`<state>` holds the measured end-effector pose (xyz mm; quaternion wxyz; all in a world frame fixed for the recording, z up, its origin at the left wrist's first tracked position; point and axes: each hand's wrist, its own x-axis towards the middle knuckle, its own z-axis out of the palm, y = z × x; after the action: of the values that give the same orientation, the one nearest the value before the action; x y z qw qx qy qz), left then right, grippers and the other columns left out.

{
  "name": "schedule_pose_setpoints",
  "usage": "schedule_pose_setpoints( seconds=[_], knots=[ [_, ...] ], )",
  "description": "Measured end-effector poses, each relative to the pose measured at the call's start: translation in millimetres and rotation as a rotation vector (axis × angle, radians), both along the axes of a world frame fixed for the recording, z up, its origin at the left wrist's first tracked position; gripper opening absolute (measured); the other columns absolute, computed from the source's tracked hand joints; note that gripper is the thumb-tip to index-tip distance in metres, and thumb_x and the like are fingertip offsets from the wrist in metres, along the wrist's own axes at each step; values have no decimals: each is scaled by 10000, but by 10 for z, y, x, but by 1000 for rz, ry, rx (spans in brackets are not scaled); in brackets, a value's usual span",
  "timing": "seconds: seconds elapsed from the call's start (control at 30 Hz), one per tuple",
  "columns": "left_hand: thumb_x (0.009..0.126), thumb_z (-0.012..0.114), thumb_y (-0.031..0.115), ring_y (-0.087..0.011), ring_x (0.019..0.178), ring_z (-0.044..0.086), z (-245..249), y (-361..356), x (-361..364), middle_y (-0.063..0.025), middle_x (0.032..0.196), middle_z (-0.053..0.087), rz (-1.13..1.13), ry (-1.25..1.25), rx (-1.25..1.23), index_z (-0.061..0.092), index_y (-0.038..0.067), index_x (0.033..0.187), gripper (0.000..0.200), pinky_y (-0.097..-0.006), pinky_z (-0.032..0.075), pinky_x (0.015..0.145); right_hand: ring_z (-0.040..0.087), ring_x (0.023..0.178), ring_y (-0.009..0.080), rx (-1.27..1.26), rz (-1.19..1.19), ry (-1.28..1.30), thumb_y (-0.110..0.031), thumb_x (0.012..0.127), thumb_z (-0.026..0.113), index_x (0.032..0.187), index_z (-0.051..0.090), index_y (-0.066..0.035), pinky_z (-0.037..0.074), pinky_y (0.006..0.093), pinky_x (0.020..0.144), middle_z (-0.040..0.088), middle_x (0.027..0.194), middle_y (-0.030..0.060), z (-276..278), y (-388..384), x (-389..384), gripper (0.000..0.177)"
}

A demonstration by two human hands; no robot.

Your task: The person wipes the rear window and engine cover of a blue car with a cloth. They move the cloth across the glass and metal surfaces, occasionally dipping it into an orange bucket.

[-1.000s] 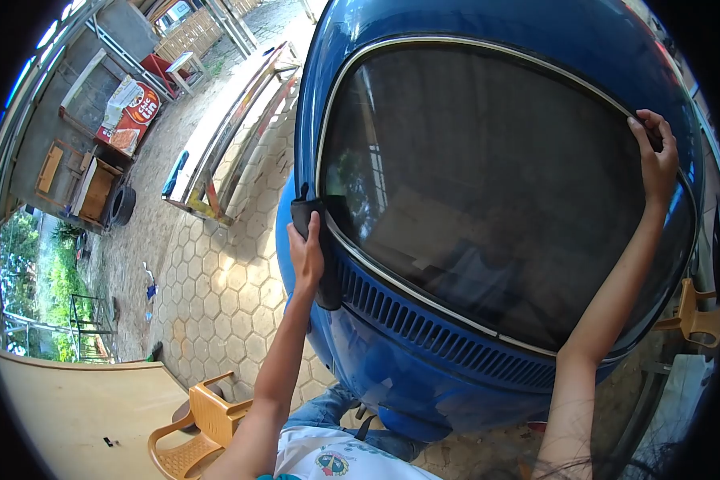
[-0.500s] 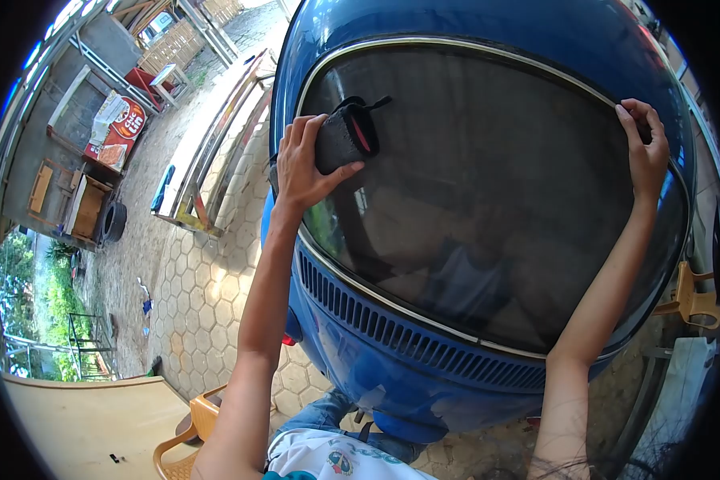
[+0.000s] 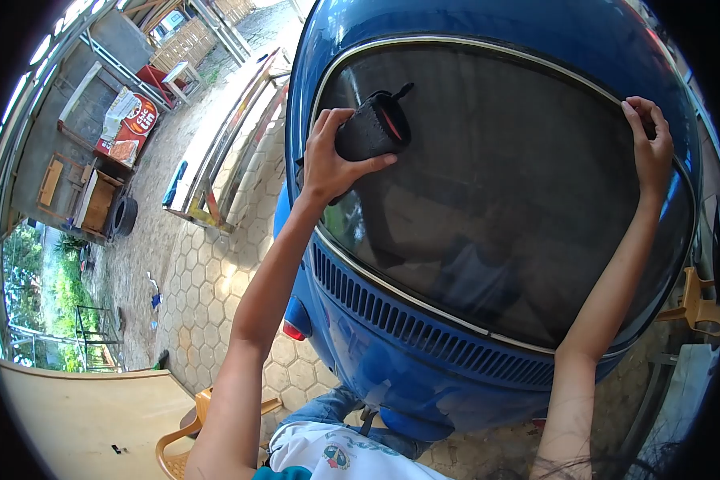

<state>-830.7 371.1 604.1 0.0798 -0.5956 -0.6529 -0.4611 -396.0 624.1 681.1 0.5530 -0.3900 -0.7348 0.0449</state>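
A blue car body (image 3: 424,376) fills the view, with a large dark tinted rear window (image 3: 520,184) framed by a chrome trim strip (image 3: 424,300). My left hand (image 3: 332,160) grips a black rolled cloth pouch with a red lining (image 3: 374,126) and presses it against the upper left of the glass. My right hand (image 3: 650,144) rests on the window's upper right edge, with the fingers curled over the trim. A row of vent slots (image 3: 424,328) runs below the window.
Hexagonal paving (image 3: 208,272) lies to the left of the car. A long metal frame (image 3: 224,136) rests on it. An orange plastic chair (image 3: 192,440) and a plywood sheet (image 3: 72,416) are at lower left. Another orange chair (image 3: 700,308) stands at right.
My left hand lifted the black pouch from the window's lower left corner up onto the glass, then slid it slightly right. My right hand stayed on the upper right edge.
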Motion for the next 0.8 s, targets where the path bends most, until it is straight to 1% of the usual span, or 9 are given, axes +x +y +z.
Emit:
schedule_pose_setpoints(
  seconds=[0.07,0.13,0.2,0.33,0.37,0.47,0.6,0.7,0.8],
  knots=[
    [579,977,531,-288,1023,658,59,96,9,-109,1065,621,-40,92,2,650,34,1160,832,-421,528,899,646,962,123,0,-11,-6,-308,945,759,1059,794,-121,496,287,946,711,986,-12,13,-5,7,222],
    [546,971,545,-294,1003,662,-11,56,-30,-106,1060,620,-87,150,23,661,52,1151,840,-433,542,868,648,963,118,-22,-15,-2,-306,944,759,1057,795,-120,496,282,939,713,983,-16,-4,-13,-1,220],
    [531,967,553,-299,990,662,-92,-98,-7,-103,1062,621,-130,220,13,663,53,1145,848,-439,547,856,650,969,115,-46,-19,17,-309,945,758,1056,796,-121,495,282,935,717,984,-18,-3,-3,-9,222],
    [506,944,574,-320,970,651,-441,-508,-58,-119,1070,620,-160,229,9,675,67,1139,854,-451,548,839,657,976,121,-32,-18,4,-325,947,753,1056,798,-125,494,289,947,722,983,-16,3,13,-5,233],
    [494,924,604,-321,975,637,-468,-565,-37,-125,1076,619,-176,309,-33,686,73,1138,867,-455,543,834,659,975,124,-17,-21,-2,-331,947,752,1056,798,-128,494,290,951,722,981,-15,-1,24,-4,235],
    [490,911,626,-315,981,624,-468,-576,44,-117,1081,621,-133,271,-72,694,72,1133,876,-457,537,832,665,979,135,-37,-24,-10,-345,946,750,1056,799,-136,494,295,962,723,981,-9,-1,19,-11,241],
    [499,922,590,-297,987,620,-437,-555,189,-96,1054,602,-65,170,-68,670,75,1142,862,-453,527,831,669,991,143,-41,10,-8,-357,942,750,1057,798,-142,496,299,970,726,990,-2,8,47,0,249],
    [516,926,572,-287,993,615,-408,-562,262,-85,1037,581,-33,120,-87,654,71,1133,840,-450,520,833,672,996,141,-51,-26,-29,-358,940,753,1062,796,-136,496,301,976,730,1000,3,10,52,0,257],
    [531,929,562,-286,1003,607,-377,-561,360,-81,1038,571,1,69,-111,642,72,1130,825,-450,515,842,679,1009,144,-53,-7,-20,-362,937,756,1070,795,-134,496,300,979,734,1010,5,14,67,-4,267]
  ],
)
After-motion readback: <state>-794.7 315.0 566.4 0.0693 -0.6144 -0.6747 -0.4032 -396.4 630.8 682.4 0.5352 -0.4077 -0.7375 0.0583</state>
